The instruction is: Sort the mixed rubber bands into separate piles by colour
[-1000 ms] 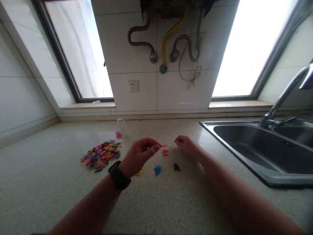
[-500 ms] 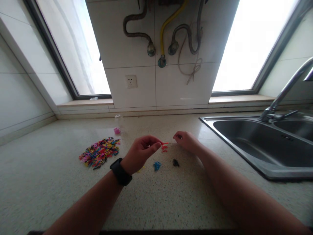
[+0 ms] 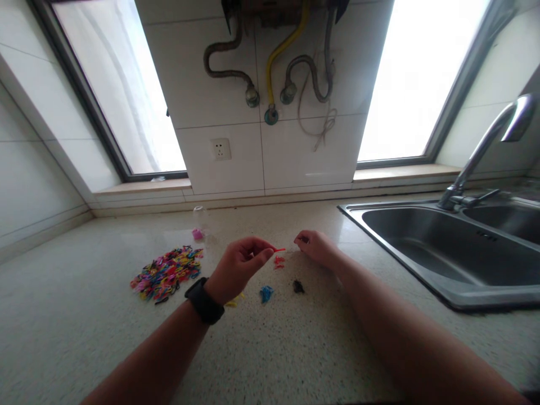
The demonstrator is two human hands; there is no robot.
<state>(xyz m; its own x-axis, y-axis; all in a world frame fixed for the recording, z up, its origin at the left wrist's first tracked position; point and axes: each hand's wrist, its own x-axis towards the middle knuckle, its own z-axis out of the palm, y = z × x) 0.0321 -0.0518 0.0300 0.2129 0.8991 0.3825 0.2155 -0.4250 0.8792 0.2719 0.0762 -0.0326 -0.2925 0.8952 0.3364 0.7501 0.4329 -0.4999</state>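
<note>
My left hand (image 3: 243, 266), with a black watch on its wrist, pinches a small red rubber band (image 3: 279, 250) between thumb and fingertips. A few more red bands (image 3: 279, 262) lie on the counter just below it. To the right, the fingers of my right hand (image 3: 314, 246) are curled and pressed together. Whatever they may hold is too small to see. Nearer to me are a little blue bunch of bands (image 3: 266, 293) and a black bunch (image 3: 298, 287). Yellow bands (image 3: 234, 301) show partly behind my left wrist.
A large heap of mixed coloured bands (image 3: 167, 274) spreads at the left. Behind it a clear container (image 3: 199, 218) with a pink part (image 3: 197, 234) lies on the speckled counter (image 3: 261, 360). A steel sink (image 3: 422, 242) with a tap (image 3: 476, 154) borders the right.
The camera view has shifted slightly, so the scene sits lower and further left. Both hands keep nearly the same pose, and the red band remains in my left fingertips.
</note>
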